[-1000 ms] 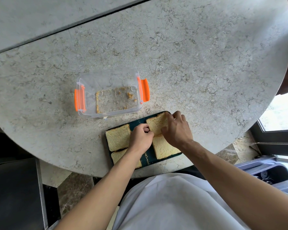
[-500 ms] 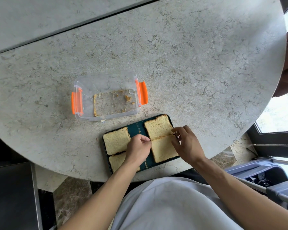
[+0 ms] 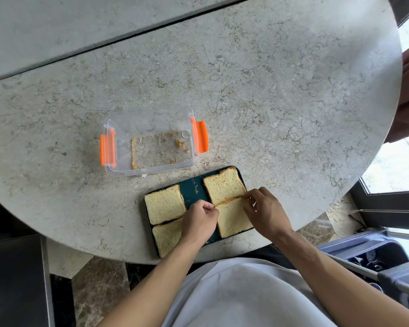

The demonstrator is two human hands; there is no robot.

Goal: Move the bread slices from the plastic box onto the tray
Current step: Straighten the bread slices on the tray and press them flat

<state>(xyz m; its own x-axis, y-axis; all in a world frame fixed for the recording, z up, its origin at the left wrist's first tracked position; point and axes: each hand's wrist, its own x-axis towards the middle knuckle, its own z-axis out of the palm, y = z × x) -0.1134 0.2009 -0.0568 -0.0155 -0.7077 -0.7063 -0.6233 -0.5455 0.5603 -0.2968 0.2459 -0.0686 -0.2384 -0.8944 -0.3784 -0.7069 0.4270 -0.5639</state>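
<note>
A dark green tray [image 3: 193, 190] lies at the near table edge with several bread slices on it. One slice [image 3: 225, 184] is at the far right, another [image 3: 233, 219] near right, one [image 3: 164, 204] far left, one [image 3: 167, 237] near left. My left hand [image 3: 200, 220] pinches the far left corner of the near right slice. My right hand [image 3: 265, 211] pinches its far right corner. The clear plastic box [image 3: 151, 140] with orange clips holds only crumbs.
The round stone table [image 3: 269, 90] ends close to my body. A dark cabinet [image 3: 14, 279] stands at lower left. A window frame [image 3: 387, 201] and grey-blue gear [image 3: 364, 253] are at the right.
Both hands came back from the far right slice to the near right slice and now pinch its far corners. The far right slice lies uncovered.
</note>
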